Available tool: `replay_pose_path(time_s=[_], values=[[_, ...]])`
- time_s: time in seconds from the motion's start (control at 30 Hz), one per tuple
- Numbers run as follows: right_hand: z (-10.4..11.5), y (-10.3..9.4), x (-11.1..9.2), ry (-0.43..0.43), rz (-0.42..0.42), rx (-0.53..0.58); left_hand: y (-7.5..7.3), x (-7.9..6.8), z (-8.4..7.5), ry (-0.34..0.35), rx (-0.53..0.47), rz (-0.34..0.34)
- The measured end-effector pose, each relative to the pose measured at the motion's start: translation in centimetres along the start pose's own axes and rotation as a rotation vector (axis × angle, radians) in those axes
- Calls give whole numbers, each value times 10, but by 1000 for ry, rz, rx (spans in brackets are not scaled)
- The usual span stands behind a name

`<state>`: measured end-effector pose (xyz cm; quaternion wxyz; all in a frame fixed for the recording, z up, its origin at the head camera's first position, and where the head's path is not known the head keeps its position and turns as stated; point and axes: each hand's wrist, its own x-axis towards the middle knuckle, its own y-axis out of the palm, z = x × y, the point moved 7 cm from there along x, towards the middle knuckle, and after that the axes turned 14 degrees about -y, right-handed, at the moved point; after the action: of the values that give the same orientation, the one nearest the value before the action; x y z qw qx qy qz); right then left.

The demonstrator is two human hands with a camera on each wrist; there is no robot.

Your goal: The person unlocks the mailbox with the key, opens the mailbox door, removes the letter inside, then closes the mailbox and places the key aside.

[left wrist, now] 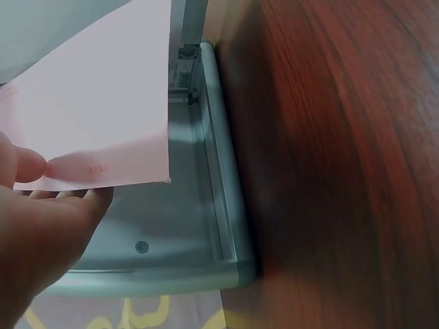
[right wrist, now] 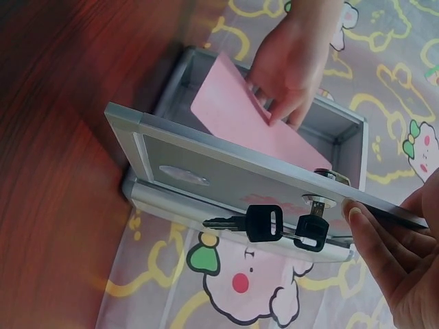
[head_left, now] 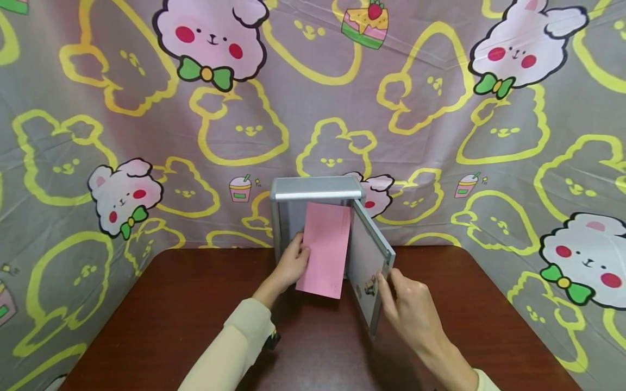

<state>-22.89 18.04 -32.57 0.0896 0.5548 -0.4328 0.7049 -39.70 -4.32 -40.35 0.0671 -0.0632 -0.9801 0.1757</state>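
My left hand (head_left: 293, 262) pinches a flat pink envelope (head_left: 324, 250) by its left edge, thumb on the near face and fingers behind. The envelope stands tilted in front of the opening of a silver metal box (head_left: 318, 187), and its upper part overlaps the interior. The box's hinged door (head_left: 364, 255) is swung out to the right. With thumb and fingers, my right hand (head_left: 413, 309) holds the free edge of this door beside the lock. A key sits in the lock (right wrist: 319, 201), and a second black-headed key (right wrist: 264, 223) hangs linked to it.
The box stands at the back of a dark red-brown wooden table (head_left: 195, 326). Right behind it hangs a grey cloth (head_left: 293, 108) printed with cartoon animals. A small black object (head_left: 272, 340) shows beside the left sleeve.
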Motion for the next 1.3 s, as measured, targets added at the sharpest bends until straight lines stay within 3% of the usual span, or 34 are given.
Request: replay_pose_path(time_s=[0.5,0.97,1.3], values=[[0,1,-1,-10,2,6,-12,-15,-8,56,46,15],[-1,0,1,-16,-1,-6,-13,-27,-15,58,3,124],[-1,0,0,-9,-3,-4,-20,-34,-11,105,126,161]])
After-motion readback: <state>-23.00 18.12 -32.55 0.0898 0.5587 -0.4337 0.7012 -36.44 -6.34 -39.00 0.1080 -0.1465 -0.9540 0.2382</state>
